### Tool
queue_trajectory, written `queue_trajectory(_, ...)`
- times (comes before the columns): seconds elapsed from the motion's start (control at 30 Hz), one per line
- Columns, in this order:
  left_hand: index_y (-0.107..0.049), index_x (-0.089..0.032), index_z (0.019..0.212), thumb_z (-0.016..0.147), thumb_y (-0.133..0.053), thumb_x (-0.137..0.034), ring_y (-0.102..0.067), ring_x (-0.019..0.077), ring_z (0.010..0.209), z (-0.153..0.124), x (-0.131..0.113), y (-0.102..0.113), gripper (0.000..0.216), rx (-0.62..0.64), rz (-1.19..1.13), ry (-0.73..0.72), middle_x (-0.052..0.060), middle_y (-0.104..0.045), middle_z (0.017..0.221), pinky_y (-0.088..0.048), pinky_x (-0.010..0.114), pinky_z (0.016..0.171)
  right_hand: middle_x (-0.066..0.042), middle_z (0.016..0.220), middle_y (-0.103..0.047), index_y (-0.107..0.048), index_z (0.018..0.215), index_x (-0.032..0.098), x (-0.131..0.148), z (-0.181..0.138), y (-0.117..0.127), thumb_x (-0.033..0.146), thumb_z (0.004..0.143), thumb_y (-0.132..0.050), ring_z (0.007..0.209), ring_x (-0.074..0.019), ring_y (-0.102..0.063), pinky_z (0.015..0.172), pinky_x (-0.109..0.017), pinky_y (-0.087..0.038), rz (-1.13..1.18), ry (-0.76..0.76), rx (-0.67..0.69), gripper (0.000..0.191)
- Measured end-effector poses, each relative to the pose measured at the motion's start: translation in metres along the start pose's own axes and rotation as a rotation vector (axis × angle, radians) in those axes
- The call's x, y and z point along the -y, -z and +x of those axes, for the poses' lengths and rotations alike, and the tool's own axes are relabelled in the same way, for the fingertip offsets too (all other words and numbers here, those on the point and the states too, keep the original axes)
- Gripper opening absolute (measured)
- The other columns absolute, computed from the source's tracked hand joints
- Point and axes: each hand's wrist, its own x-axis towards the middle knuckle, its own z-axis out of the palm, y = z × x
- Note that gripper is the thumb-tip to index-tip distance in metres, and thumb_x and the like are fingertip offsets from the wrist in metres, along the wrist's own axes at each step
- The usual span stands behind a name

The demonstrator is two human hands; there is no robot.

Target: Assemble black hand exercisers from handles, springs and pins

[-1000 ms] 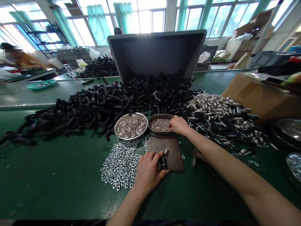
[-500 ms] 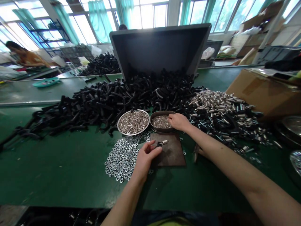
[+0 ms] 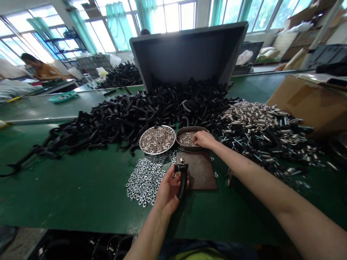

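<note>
My left hand point(image 3: 168, 193) is closed round a black curved plastic handle point(image 3: 183, 184). A small silvery metal piece point(image 3: 181, 161) stands up from the handle's top end. Beneath and beside it lies a flat brown plate point(image 3: 204, 173). My right hand point(image 3: 204, 139) reaches into a dark oval tin point(image 3: 192, 148) of tiny metal parts, its fingers drawn together. Whatever is between those fingertips is too small to make out. To the left of that tin sits a round metal dish point(image 3: 141, 144) of small metal pins point(image 3: 158, 140).
Many metal nuts point(image 3: 143, 180) lie left of the plate. Behind the dishes, black handles point(image 3: 116, 115) spill from a tipped grey bin point(image 3: 187, 54). Silvery sleeves point(image 3: 252, 115) and bolts are heaped right, before a cardboard box point(image 3: 309, 101). Another person point(image 3: 43, 68) sits far left.
The handle in my left hand has turned so its curved grip now shows, with the metal piece pointing up. My right hand stays at the oval tin, fingers slightly further in.
</note>
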Motion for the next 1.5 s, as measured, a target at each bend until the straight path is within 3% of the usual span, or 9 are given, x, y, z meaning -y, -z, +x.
queue_trajectory(0.1, -0.058, -0.012, 0.089, 0.084, -0.056, -0.036, -0.063, 0.0153, 0.061, 0.000, 0.000, -0.001, 0.025, 0.002, -0.031, 0.022, 0.007, -0.063, 0.075, -0.055, 0.028, 0.059, -0.005, 0.094, -0.065, -0.063, 0.088, 0.019, 0.000, -0.006, 0.003, 0.023, 0.083, -0.055, 0.092, -0.0201, -0.060, 0.080, -0.032, -0.045, 0.088, 0.001, -0.114, 0.010)
queue_trajectory(0.23, -0.057, -0.011, 0.091, 0.084, -0.056, -0.038, -0.062, 0.0138, 0.060, 0.001, -0.001, -0.002, 0.028, 0.031, -0.078, 0.049, 0.006, -0.061, 0.074, -0.055, 0.029, 0.060, -0.004, 0.086, -0.068, -0.059, 0.092, 0.017, 0.007, -0.034, 0.006, 0.023, 0.086, -0.044, 0.082, -0.0161, -0.061, 0.074, -0.026, -0.044, 0.248, 0.058, -0.239, 0.018)
queue_trajectory(0.43, -0.056, -0.011, 0.096, 0.085, -0.054, -0.038, -0.061, 0.0130, 0.059, 0.002, 0.001, -0.003, 0.029, 0.071, -0.091, 0.055, 0.006, -0.061, 0.075, -0.055, 0.029, 0.062, -0.001, 0.078, -0.068, -0.061, 0.087, 0.017, 0.014, -0.085, 0.002, 0.032, 0.088, -0.043, 0.070, -0.0119, -0.061, 0.065, -0.021, -0.045, 0.343, 0.164, -0.236, 0.023)
queue_trajectory(0.63, -0.057, -0.011, 0.098, 0.085, -0.054, -0.039, -0.062, 0.0138, 0.061, 0.003, 0.003, -0.008, 0.031, 0.043, -0.050, 0.039, 0.007, -0.061, 0.077, -0.054, 0.026, 0.058, -0.005, 0.097, -0.069, -0.070, 0.091, 0.019, 0.001, -0.037, 0.004, 0.014, 0.079, -0.053, 0.095, -0.0172, -0.059, 0.084, -0.025, -0.041, 0.133, 0.103, -0.196, 0.022)
queue_trajectory(0.8, -0.056, -0.013, 0.099, 0.085, -0.055, -0.038, -0.061, 0.0126, 0.060, 0.005, 0.001, -0.006, 0.030, 0.033, -0.055, 0.032, 0.007, -0.062, 0.078, -0.052, 0.023, 0.055, -0.004, 0.088, -0.071, -0.074, 0.077, 0.022, 0.001, 0.005, -0.001, 0.016, 0.062, -0.072, 0.088, -0.0206, -0.063, 0.075, -0.025, -0.044, 0.035, 0.030, -0.058, 0.016)
queue_trajectory(1.0, -0.056, -0.012, 0.099, 0.084, -0.056, -0.037, -0.062, 0.0139, 0.061, 0.007, -0.001, -0.004, 0.028, 0.019, -0.063, 0.027, 0.007, -0.063, 0.078, -0.054, 0.025, 0.055, -0.001, 0.088, -0.071, -0.072, 0.080, 0.023, -0.007, 0.006, -0.006, 0.023, 0.073, -0.063, 0.088, -0.0171, -0.062, 0.075, -0.023, -0.043, 0.094, -0.005, -0.122, 0.012)
queue_trajectory(1.17, -0.056, -0.012, 0.100, 0.085, -0.054, -0.038, -0.063, 0.0144, 0.061, 0.007, 0.000, -0.008, 0.030, 0.019, -0.061, 0.048, 0.007, -0.062, 0.078, -0.055, 0.026, 0.057, -0.003, 0.090, -0.071, -0.065, 0.088, 0.018, -0.007, -0.011, 0.002, 0.015, 0.079, -0.049, 0.086, -0.0154, -0.062, 0.077, -0.023, -0.042, 0.244, 0.001, -0.264, 0.019)
queue_trajectory(1.3, -0.055, -0.012, 0.100, 0.086, -0.052, -0.039, -0.063, 0.0147, 0.060, 0.004, 0.000, -0.011, 0.030, 0.050, -0.075, 0.062, 0.006, -0.061, 0.075, -0.055, 0.028, 0.058, -0.003, 0.086, -0.071, -0.053, 0.099, 0.018, 0.005, -0.047, 0.007, 0.017, 0.084, -0.039, 0.072, -0.0131, -0.061, 0.070, -0.024, -0.044, 0.400, 0.027, -0.347, 0.020)
queue_trajectory(1.5, -0.055, -0.013, 0.101, 0.086, -0.051, -0.040, -0.062, 0.0147, 0.060, 0.000, 0.001, -0.011, 0.031, 0.094, -0.096, 0.083, 0.006, -0.061, 0.075, -0.056, 0.033, 0.063, -0.003, 0.082, -0.070, -0.048, 0.090, 0.020, 0.022, -0.109, -0.014, 0.029, 0.084, -0.049, 0.054, -0.0104, -0.054, 0.053, -0.025, -0.045, 1.113, 0.153, -0.179, 0.011)
